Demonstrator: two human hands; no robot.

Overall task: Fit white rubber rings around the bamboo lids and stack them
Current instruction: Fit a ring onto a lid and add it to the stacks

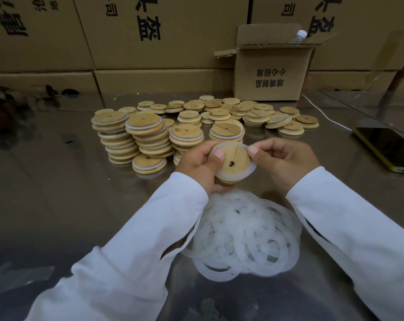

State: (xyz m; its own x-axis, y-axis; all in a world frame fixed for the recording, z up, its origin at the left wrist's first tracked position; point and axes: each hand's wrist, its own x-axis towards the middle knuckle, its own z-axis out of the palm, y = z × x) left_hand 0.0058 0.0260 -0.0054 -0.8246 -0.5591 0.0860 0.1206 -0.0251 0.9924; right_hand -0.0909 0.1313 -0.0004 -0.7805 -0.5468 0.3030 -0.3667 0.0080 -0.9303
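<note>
My left hand (197,162) grips a round bamboo lid (235,156) with a small centre hole, thumb on its top face. A white rubber ring (240,176) sits around that lid. My right hand (282,159) pinches the ring's right edge with its thumb. More lids seem held under the top one in my left hand. Below my hands lies a heap of loose white rings (245,232). Leaning stacks of ringed lids (131,135) stand just beyond my hands. Further back lie several bare bamboo lids (245,112).
A shiny metal table (57,181) bears everything. A phone (388,148) with a white cable lies at the right. An open small carton (272,68) with a plastic bottle (299,35) stands behind the lids. Large cartons (150,31) wall off the back.
</note>
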